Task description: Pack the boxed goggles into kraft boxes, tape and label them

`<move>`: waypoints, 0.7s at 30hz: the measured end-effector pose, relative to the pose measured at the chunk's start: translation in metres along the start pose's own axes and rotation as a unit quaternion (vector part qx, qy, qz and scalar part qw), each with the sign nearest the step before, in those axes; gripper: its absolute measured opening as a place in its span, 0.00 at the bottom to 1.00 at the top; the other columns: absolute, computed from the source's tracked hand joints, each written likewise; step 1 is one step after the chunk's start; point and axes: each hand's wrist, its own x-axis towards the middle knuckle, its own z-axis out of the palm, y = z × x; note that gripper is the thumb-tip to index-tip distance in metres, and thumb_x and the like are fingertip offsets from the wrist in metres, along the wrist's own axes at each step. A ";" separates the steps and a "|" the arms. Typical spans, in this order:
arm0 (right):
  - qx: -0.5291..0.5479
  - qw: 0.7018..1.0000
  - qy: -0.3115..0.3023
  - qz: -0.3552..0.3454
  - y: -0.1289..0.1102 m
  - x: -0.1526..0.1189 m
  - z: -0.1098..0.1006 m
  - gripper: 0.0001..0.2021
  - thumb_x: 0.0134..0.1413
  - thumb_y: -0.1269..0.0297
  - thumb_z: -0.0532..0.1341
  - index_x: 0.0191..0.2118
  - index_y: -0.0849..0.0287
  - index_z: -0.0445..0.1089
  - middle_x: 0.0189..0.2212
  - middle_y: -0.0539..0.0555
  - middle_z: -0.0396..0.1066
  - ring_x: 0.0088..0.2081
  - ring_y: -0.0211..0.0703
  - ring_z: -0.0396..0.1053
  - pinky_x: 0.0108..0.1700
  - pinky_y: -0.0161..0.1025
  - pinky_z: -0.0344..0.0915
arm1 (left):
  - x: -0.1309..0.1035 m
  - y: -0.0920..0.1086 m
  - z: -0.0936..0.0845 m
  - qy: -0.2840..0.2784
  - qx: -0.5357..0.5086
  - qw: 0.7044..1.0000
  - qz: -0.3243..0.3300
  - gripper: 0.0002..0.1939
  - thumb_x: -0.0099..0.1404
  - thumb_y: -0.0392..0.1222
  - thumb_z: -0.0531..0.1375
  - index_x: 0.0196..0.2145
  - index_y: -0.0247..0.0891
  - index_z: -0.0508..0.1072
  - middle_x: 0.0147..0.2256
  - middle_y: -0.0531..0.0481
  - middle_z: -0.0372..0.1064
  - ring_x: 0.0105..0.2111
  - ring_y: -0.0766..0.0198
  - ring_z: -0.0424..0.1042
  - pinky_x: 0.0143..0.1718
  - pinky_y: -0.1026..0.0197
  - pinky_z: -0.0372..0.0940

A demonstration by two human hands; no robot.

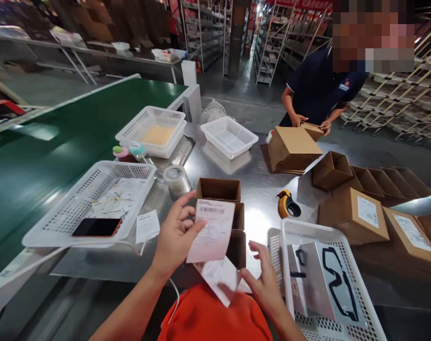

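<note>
- Shelves (204, 35): in the background, beyond the table.
- Belt (105, 113): green, running along the left.
- Table (225, 173): metal, bearing the baskets and boxes.
- Person (318, 85): across the table in a dark shirt, both hands on cardboard beside the flat stack (293, 147).
- Right basket (289, 293): white, holding flat packs (316, 279) with black shapes on them.
- Left basket (59, 208): white, with small bagged items (117, 201) and the phone inside.
- Labelled boxes (361, 215): at right, near more open boxes.
- Middle boxes (218, 189): three open ones in a row, partly behind the upper slip.
- Left hand (178, 232): pinching the upper slip between thumb and fingers.
- Right hand (263, 279): loose, fingers spread, gripping nothing, beside the lower slip; whether the thumb touches it I cannot tell.
- Upper slip (213, 232): printed, raised in front of the middle boxes.
- Lower slip (220, 279): hangs tilted just below; whether the two are joined is unclear.
- Phone (96, 227): dark screen up.
- Tape roll (176, 180): upright, near the left hand.
</note>
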 end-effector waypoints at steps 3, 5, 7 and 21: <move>0.074 0.996 -0.012 -0.055 -0.034 0.033 -0.013 0.31 0.54 0.44 0.61 0.60 0.55 0.64 0.53 0.62 0.71 0.49 0.52 0.72 0.46 0.46 0.71 | -0.008 0.006 0.024 -0.150 0.047 0.988 0.008 0.32 0.57 0.42 0.65 0.59 0.42 0.64 0.30 0.54 0.72 0.24 0.69 0.69 0.27 0.67 0.63; 0.053 0.997 -0.041 -0.042 -0.059 0.055 -0.021 0.23 0.54 0.49 0.63 0.51 0.56 0.72 0.42 0.57 0.77 0.40 0.48 0.75 0.40 0.41 0.71 | -0.013 0.003 0.038 -0.198 0.049 0.979 0.003 0.32 0.57 0.42 0.66 0.59 0.40 0.65 0.29 0.54 0.72 0.25 0.68 0.68 0.28 0.67 0.62; 0.008 0.999 -0.036 -0.017 -0.077 0.070 -0.030 0.11 0.53 0.56 0.65 0.36 0.58 0.78 0.27 0.52 0.76 0.28 0.42 0.72 0.32 0.35 0.68 | -0.016 -0.004 0.045 -0.216 0.023 0.976 -0.029 0.31 0.57 0.45 0.66 0.58 0.39 0.66 0.26 0.54 0.71 0.25 0.67 0.67 0.28 0.66 0.61; 0.161 0.970 0.136 0.119 -0.030 0.100 -0.020 0.15 0.42 0.50 0.68 0.25 0.58 0.72 0.19 0.47 0.67 0.21 0.35 0.60 0.24 0.34 0.59 | -0.017 -0.038 0.036 -0.186 0.107 0.969 -0.120 0.22 0.52 0.60 0.64 0.18 0.37 0.69 0.17 0.55 0.61 0.20 0.68 0.58 0.22 0.66 0.55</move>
